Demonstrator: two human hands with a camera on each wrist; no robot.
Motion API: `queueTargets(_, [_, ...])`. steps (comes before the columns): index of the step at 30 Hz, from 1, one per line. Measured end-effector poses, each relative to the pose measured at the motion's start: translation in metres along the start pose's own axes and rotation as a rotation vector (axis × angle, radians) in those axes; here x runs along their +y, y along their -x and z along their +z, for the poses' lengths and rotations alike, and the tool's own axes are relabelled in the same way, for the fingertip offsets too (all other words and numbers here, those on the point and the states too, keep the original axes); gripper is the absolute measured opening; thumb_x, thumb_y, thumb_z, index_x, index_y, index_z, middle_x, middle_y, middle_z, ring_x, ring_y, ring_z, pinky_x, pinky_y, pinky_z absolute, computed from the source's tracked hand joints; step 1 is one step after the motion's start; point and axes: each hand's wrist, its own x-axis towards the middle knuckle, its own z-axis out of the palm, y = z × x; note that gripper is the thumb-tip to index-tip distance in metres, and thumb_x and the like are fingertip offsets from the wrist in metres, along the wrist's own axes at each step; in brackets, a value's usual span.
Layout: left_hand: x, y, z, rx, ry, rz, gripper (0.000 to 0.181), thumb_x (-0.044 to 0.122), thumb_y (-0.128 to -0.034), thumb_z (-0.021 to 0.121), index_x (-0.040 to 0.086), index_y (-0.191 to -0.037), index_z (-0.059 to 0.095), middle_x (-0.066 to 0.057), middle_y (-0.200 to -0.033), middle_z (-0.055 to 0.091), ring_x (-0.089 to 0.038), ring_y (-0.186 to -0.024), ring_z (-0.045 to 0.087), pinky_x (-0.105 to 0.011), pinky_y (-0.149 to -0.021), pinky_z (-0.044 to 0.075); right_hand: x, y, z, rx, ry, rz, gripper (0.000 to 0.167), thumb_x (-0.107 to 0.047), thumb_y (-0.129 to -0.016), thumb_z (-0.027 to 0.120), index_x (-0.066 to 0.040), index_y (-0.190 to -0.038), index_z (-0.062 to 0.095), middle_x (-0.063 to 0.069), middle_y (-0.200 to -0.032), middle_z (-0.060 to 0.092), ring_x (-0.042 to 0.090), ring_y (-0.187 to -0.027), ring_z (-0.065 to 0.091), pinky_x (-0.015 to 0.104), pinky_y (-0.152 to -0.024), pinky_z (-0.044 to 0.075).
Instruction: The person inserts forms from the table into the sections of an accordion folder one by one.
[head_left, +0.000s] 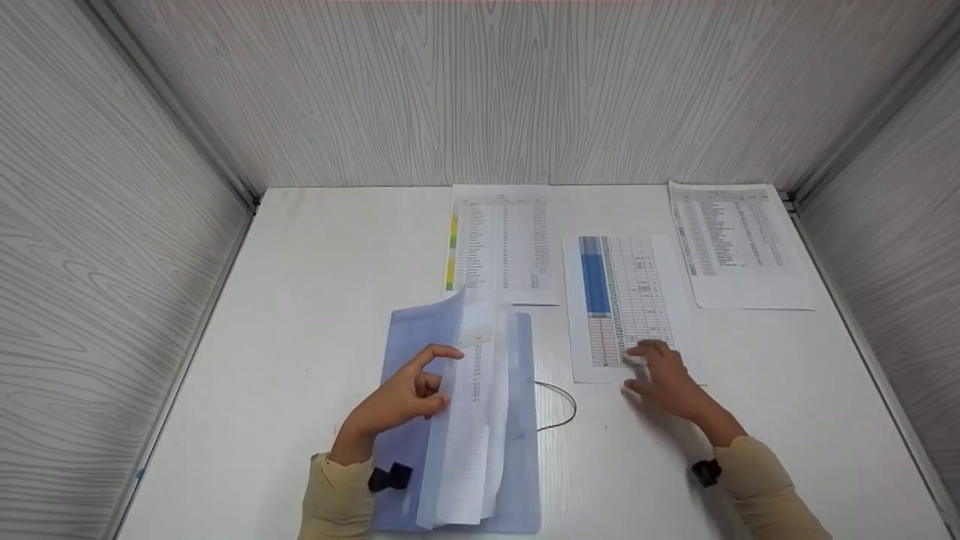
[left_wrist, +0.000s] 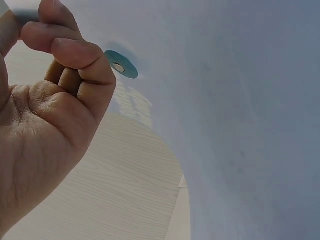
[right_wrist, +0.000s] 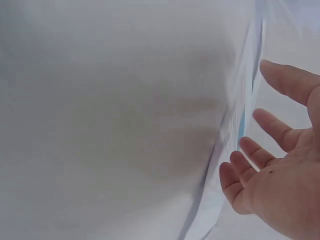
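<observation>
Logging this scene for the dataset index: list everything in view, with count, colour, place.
Document folder: 1, translucent blue, front centre
Folder papers: several, white, inside folder
Yellow-green-edged printed sheet: 1, white, behind folder
Blue-columned printed sheet: 1, white, right of folder
Grey-printed sheet: 1, white, back right
Cord loop: 1, dark, right of folder
Disc: 1, teal, against folder
Table: 1, white, beneath the papers
Wood-grain walls: 3, grey-white, left, back, right
Wrist devices: 2, black, one per wrist
Sleeves: 2, tan, forearms
Left hand: 1, bare, at folder
Right hand: 1, bare, at blue-columned printed sheet's lower edge
</observation>
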Motion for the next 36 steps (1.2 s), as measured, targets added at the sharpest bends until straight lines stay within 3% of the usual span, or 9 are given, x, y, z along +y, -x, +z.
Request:
queueTargets(5, [-0.001,0.0,-0.001,-0.004,0.003,0.006,0.056,0.003,-0.0893,0.057,-0.004,-0.136,0.027,0.004,-0.066,0.047,-0.003,-0.053,0.039,-0.02,-0.054,0.035,0.021,-0.018,-0.015,0.027,-0.032,0.001,0.058,-0.014,-0.087,0.069,0.003,-0.136,0.042,0.033,-0.142,0.029,0.053,-0.126,0.028,0.066,-0.101,0.025])
queueTargets(10, [0.0,0.001,-0.002,-0.004,0.001,0.007,0.058,0.005,-0.0895,0.058,-0.005,-0.137,0.026,0.004,-0.067,0.049,-0.006,-0.053,0.04,-0.022,-0.054,0.036,0.038,-0.033,-0.023,-0.005,-0.005,0.02,0.06,-0.017,-0.088,0.068,-0.001,-0.14,0.041,0.032,-0.147,0.024,0.057,-0.132,0.021,0.071,-0.102,0.018])
queueTargets(16, [0.001,0.0,-0.002,0.005,-0.018,0.002,0.058,0.002,-0.0873,0.057,-0.006,-0.136,0.027,0.002,-0.065,0.047,-0.008,-0.052,0.04,-0.02,-0.053,0.037,0.053,-0.046,-0.039,0.017,0.04,0.081,0.06,-0.021,-0.091,0.064,-0.004,-0.143,0.038,0.031,-0.151,0.017,0.06,-0.134,0.014,0.075,-0.1,0.013])
queueTargets(22, [0.0,0.0,-0.002,-0.006,0.017,-0.024,0.059,0.002,-0.0871,0.058,-0.005,-0.137,0.027,0.0,-0.071,0.053,-0.007,-0.056,0.043,-0.022,-0.056,0.037,0.064,-0.052,-0.05,-0.036,0.065,0.189,0.076,-0.036,-0.088,0.067,-0.006,-0.148,0.031,0.032,-0.154,0.008,0.059,-0.137,0.006,0.074,-0.104,0.008])
queueTargets(26, [0.0,-0.001,-0.001,-0.015,0.01,-0.009,0.058,0.003,-0.0887,0.056,-0.005,-0.138,0.026,0.003,-0.065,0.044,-0.004,-0.054,0.038,-0.021,-0.055,0.035,0.07,-0.054,-0.052,-0.056,0.088,0.237,0.084,-0.047,-0.086,0.066,-0.006,-0.149,0.028,0.035,-0.153,0.006,0.06,-0.137,0.006,0.073,-0.105,0.009])
queueTargets(36, [-0.002,-0.001,-0.001,-0.019,0.023,0.009,0.058,0.004,-0.0896,0.056,-0.005,-0.137,0.025,0.004,-0.065,0.045,-0.003,-0.054,0.04,-0.028,-0.054,0.034,0.072,-0.057,-0.048,-0.055,0.095,0.262,0.079,-0.044,-0.089,0.064,-0.006,-0.148,0.029,0.036,-0.153,0.004,0.061,-0.137,0.005,0.073,-0.105,0.008])
